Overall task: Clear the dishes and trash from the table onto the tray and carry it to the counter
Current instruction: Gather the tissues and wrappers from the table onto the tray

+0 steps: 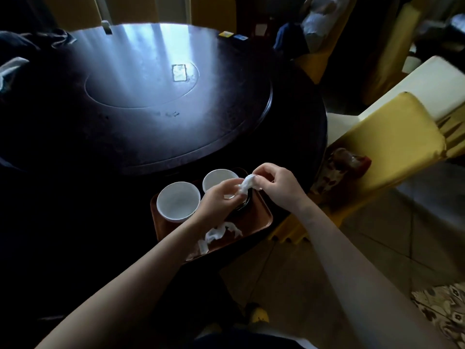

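A brown tray (256,219) rests on the near edge of the dark round table (297,137). Two white bowls stand on it: one at the left (177,201), one behind it (217,178). A small dark dish (244,204) sits under my hands, mostly hidden. Crumpled white tissue (219,231) lies at the tray's front. Both hands hover over the tray's right half, pinching one white crumpled tissue (247,183) between them: my left hand (221,195) grips its lower end, my right hand (274,183) its upper end.
A lazy Susan disc (141,89) with a small card (179,73) fills the table's centre. Yellow-covered chairs (392,144) crowd the right side, one bearing a reddish bag (342,167). Dark cloth (32,44) lies at the far left. Tiled floor (289,273) is below.
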Demonstrator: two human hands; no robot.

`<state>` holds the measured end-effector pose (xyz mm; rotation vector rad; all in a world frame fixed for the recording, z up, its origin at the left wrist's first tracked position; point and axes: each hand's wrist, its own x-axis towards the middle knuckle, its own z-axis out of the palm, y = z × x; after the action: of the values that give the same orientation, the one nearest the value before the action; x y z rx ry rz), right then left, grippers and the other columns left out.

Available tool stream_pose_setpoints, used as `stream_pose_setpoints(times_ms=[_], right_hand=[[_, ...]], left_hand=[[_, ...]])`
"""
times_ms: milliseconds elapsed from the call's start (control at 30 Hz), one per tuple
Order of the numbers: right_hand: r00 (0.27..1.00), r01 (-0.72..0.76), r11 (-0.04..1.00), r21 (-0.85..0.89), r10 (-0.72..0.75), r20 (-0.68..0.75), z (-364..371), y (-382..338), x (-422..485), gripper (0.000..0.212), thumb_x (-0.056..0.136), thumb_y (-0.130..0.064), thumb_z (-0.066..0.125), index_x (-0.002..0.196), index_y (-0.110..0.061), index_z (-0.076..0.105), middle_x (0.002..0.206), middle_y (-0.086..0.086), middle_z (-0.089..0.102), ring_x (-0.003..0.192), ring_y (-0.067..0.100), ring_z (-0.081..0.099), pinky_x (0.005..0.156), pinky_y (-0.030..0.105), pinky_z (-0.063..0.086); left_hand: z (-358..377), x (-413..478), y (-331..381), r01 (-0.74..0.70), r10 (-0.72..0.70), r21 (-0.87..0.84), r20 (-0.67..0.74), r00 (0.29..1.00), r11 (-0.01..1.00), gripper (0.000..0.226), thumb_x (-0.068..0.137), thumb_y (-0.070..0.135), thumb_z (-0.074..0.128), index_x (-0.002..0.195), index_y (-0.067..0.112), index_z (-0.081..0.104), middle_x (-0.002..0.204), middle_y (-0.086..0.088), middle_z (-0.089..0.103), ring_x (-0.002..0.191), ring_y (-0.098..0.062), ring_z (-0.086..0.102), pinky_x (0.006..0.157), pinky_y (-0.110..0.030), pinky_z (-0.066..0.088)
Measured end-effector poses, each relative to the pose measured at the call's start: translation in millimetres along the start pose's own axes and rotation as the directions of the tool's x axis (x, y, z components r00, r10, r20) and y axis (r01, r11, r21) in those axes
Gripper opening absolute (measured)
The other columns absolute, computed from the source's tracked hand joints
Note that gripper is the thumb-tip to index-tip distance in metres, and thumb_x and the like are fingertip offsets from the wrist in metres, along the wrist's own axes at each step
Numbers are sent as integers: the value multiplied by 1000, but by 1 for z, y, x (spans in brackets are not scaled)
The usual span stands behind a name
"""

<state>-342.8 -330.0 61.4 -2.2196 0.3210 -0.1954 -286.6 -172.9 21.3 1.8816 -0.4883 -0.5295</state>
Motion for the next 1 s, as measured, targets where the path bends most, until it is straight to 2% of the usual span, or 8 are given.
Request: stream_pose_setpoints(times_ms=[100,167,333,433,500,667,833,1000], right_hand=[[998,-56,991,125,61,-32,-9,3,9,15,89,-15,54,94,-5,64,84,2,65,78,12,60,74,25,49],[991,-96,971,218,113,-68,-16,9,17,16,90,-13,52,97,-3,63,79,-2,61,72,7,57,68,18,48],[974,-181,902,393,219,-54,-37,32,35,18,92,-13,50,100,-3,62,74,-3,60,63,4,54,54,8,45],[963,-243,857,454,270,4,-50,52,49,19,92,-15,51,103,-3,62,73,-3,60,65,6,55,59,16,47],[956,-274,837,474,290,41,-62,68,62,19,92,-16,52,104,-4,62,74,-3,61,67,7,56,62,20,47],[954,-299,849,436,272,124,-91,111,101,15,90,-15,56,102,-8,62,79,-1,63,71,9,59,63,19,50],[956,-247,922,299,182,229,-95,156,118,17,85,-16,63,101,-14,62,83,-1,65,76,10,61,72,25,53],[927,-141,981,136,82,367,-92,202,115,40,81,-27,69,118,-16,58,106,-8,58,92,2,55,68,3,41]], left_hand=[[5,13,6,-18,16,-35,-63,998,999,15,83,21,64,97,25,68,79,10,67,68,6,61,71,-16,48],[8,19,9,-29,24,-58,-72,997,998,9,84,20,63,90,26,67,73,10,65,61,8,59,64,-10,46],[21,39,12,41,-57,-184,-81,995,982,7,85,11,63,89,13,69,62,5,64,50,2,59,57,-17,51],[37,55,14,118,-145,-244,-96,985,963,9,85,11,63,81,17,68,60,6,65,56,-8,61,55,-21,55],[51,68,18,170,-206,-305,-90,974,937,6,86,11,63,87,9,68,68,-4,65,59,-14,62,51,-21,55],[93,107,28,226,-321,-448,-149,935,865,12,87,12,61,88,2,68,63,-4,65,50,-7,64,49,-21,55],[146,140,34,290,-431,-461,-236,871,839,22,92,18,54,100,2,68,80,-13,71,72,-21,72,66,-29,60],[193,156,43,333,-510,-481,-304,805,811,19,93,19,51,95,14,70,84,-4,74,77,-16,72,70,-30,59]])
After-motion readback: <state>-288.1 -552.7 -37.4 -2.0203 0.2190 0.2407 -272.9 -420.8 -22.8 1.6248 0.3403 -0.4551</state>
